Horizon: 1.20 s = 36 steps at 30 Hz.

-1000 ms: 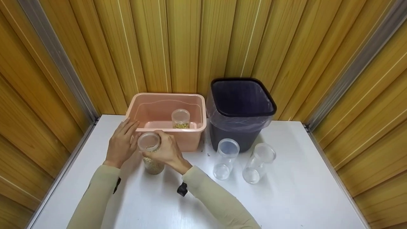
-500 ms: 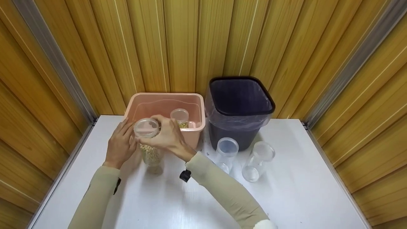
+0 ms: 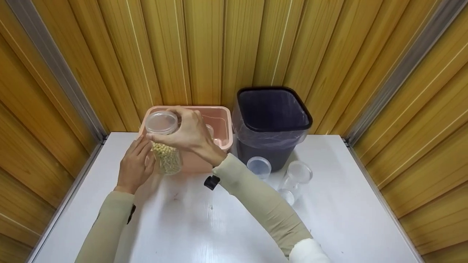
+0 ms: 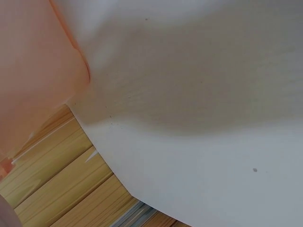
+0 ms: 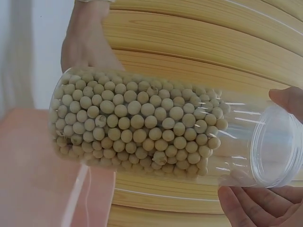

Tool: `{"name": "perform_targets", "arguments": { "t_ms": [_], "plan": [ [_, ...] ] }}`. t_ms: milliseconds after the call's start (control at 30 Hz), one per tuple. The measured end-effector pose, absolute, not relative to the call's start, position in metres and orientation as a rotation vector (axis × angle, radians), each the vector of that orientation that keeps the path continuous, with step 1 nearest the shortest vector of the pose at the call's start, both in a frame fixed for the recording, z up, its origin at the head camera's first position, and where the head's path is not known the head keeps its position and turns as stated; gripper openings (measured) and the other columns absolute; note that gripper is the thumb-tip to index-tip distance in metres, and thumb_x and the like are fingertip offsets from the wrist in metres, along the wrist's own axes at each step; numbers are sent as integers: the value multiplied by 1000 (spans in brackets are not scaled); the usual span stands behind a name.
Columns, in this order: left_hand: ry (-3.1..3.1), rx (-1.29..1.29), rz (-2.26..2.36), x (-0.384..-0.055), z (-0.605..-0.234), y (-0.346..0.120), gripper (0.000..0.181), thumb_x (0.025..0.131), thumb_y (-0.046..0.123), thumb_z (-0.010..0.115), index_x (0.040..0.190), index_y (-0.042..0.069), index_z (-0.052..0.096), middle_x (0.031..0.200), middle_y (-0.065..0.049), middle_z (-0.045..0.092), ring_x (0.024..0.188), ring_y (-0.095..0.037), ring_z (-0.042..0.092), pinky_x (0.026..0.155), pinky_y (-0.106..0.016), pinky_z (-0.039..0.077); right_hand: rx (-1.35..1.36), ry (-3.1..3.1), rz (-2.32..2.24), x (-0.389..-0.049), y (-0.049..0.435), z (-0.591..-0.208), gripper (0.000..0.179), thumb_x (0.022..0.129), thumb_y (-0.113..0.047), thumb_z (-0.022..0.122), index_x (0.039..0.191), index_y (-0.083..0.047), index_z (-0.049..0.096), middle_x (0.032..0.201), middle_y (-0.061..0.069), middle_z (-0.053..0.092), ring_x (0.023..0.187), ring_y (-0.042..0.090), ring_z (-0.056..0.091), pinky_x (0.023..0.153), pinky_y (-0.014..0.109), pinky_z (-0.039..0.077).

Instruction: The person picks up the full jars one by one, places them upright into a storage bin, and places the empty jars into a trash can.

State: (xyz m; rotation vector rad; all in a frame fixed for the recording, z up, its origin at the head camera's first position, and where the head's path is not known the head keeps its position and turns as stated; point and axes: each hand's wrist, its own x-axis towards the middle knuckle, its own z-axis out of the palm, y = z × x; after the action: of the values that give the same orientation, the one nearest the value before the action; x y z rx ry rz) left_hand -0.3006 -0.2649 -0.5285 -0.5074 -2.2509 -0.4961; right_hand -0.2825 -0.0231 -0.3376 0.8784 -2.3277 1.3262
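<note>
Clear plastic jar of pale round beans (image 3: pixel 166 148) gripped by right hand (image 3: pixel 186 135) near the lid; left hand (image 3: pixel 136 164) open beside it (second bean jar (image 3: pixel 210 130) in pink plastic tub (image 3: pixel 223 126), two empty clear jars (image 3: pixel 259 168) on table).

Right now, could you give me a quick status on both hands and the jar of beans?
Right hand grips bean jar near its lid, lifted off table. Left hand open beside jar. Pink bin directly behind.
</note>
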Motion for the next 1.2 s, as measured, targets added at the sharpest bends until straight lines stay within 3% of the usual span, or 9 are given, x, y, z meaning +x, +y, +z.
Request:
{"name": "perform_targets", "arguments": {
  "t_ms": [200, 567, 1200],
  "plan": [
    [-2254, -496, -537, -299, -527, -263, 47, 100, 16, 74, 143, 1, 65, 144, -18, 67, 148, -40, 50, 125, -57, 37, 757, -2367, 1360, -296, -25, -322, 63, 72, -48, 97, 118, -10, 75, 101, 0, 79, 90, 9, 67, 75, 20, 55],
    [-2290, -470, -537, -299, -526, -262, 47, 104, 24, 70, 145, 3, 64, 144, -17, 67, 150, -39, 49, 124, -58, 38, 670, -2353, 1377, -336, -36, -311, 66, 74, -46, 96, 121, -6, 72, 104, 5, 79, 87, 12, 73, 71, 19, 58],
    [-2285, -449, -554, -298, -524, -259, 45, 103, 24, 70, 143, 3, 66, 142, -17, 69, 149, -38, 50, 123, -57, 39, 508, -2407, 1377, -360, -58, -398, 70, 76, -42, 95, 131, -6, 69, 108, 8, 79, 89, 13, 73, 73, 18, 57]
  ]
}}
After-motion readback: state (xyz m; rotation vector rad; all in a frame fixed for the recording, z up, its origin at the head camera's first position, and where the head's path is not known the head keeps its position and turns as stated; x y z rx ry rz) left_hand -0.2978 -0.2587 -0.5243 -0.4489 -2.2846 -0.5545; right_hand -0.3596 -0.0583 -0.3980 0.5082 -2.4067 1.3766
